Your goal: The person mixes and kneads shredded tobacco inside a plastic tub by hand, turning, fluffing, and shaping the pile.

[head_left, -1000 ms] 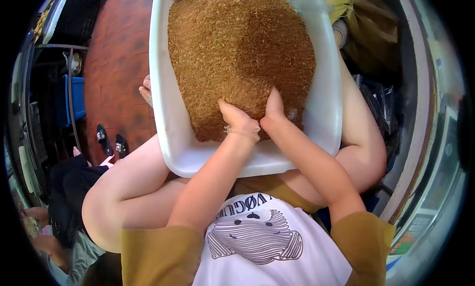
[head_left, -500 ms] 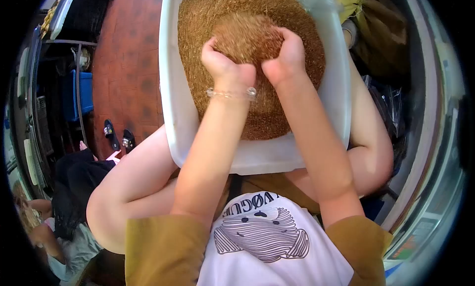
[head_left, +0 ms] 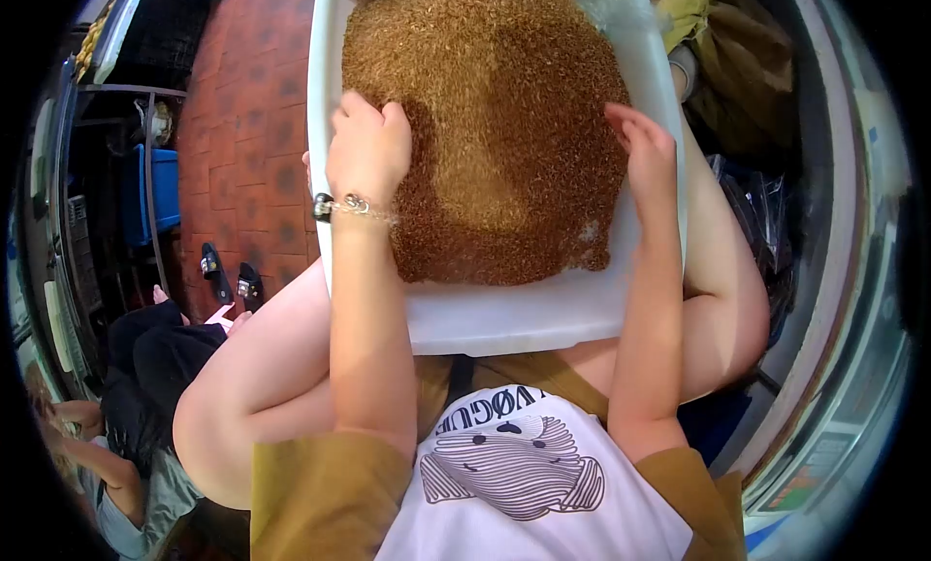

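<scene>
You wear a white shirt [head_left: 621, 532] printed with a striped animal face [head_left: 514, 476], its two ears spread wide. Just beyond that face, toward the shorts, runs bold dark lettering [head_left: 499, 409] with a slashed O. Left and right of the face, your mustard sleeves [head_left: 325, 493] are short and loose. Past it, your shorts [head_left: 555, 375] match them, and your left hand [head_left: 370, 159] has a clear beaded bracelet [head_left: 359, 207] with a dark piece at its wrist.
</scene>
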`<state>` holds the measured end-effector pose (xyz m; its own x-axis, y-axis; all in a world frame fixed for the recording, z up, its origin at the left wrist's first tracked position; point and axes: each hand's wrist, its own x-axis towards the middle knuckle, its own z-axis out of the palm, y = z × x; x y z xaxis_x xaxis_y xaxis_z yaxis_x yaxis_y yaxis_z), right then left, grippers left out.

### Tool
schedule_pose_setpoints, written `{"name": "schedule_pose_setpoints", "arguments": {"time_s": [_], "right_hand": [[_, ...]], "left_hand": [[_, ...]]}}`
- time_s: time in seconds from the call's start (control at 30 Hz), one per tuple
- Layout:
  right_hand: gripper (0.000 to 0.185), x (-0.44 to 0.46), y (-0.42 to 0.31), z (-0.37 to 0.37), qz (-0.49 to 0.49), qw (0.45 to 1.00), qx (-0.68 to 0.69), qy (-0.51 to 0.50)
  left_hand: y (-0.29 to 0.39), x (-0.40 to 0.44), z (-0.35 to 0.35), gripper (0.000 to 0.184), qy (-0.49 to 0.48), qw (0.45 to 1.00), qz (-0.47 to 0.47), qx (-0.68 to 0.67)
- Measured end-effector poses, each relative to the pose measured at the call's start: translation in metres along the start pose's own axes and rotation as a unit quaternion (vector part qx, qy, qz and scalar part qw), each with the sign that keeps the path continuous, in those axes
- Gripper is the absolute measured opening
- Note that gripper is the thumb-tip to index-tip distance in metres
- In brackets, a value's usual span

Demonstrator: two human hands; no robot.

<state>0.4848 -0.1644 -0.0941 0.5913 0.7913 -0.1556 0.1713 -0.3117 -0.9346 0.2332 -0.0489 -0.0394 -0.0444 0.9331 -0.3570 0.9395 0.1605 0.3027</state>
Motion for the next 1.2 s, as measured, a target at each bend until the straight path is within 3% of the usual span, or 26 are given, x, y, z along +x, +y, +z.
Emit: {"name": "schedule_pose_setpoints", "arguments": {"time_s": [0.03,0.13,0.2,0.33,0.73,1.03,1.13,1.17,1.2], "right_hand": [[0.028,-0.006,0.009,-0.006,0.009,0.999,-0.050,0.006],[0.027,-0.017,0.012,-0.011,0.075,0.967,-0.242,-0.031],[0.028,-0.017,0.011,-0.008,0.116,0.924,-0.353,-0.086],[0.030,-0.022,0.015,0.004,0.149,0.867,-0.454,-0.143],[0.030,-0.034,0.009,0.031,0.155,0.796,-0.517,-0.276],[0.034,-0.026,0.031,0.028,0.159,0.811,-0.489,-0.280],[0.040,-0.020,0.051,0.030,0.204,0.805,-0.430,-0.355],[0.048,-0.027,0.052,0.033,0.275,0.832,-0.342,-0.339],[0.050,-0.032,0.049,0.037,0.311,0.835,-0.300,-0.341]], "left_hand": [[-0.002,0.004,-0.001,0.046,-0.035,0.998,-0.008,0.052],[-0.011,0.016,0.012,0.032,-0.190,0.946,0.093,0.246],[-0.021,0.022,0.035,0.030,-0.297,0.903,0.149,0.271],[-0.026,0.013,0.074,0.032,-0.356,0.888,0.150,0.250],[-0.037,0.000,0.101,0.037,-0.390,0.885,0.134,0.214],[-0.036,-0.005,0.099,0.042,-0.412,0.881,0.113,0.203],[-0.038,-0.007,0.105,0.042,-0.422,0.883,0.111,0.172],[-0.049,-0.003,0.129,0.042,-0.435,0.881,0.125,0.140],[-0.051,-0.003,0.135,0.041,-0.448,0.888,0.081,0.069]]}}
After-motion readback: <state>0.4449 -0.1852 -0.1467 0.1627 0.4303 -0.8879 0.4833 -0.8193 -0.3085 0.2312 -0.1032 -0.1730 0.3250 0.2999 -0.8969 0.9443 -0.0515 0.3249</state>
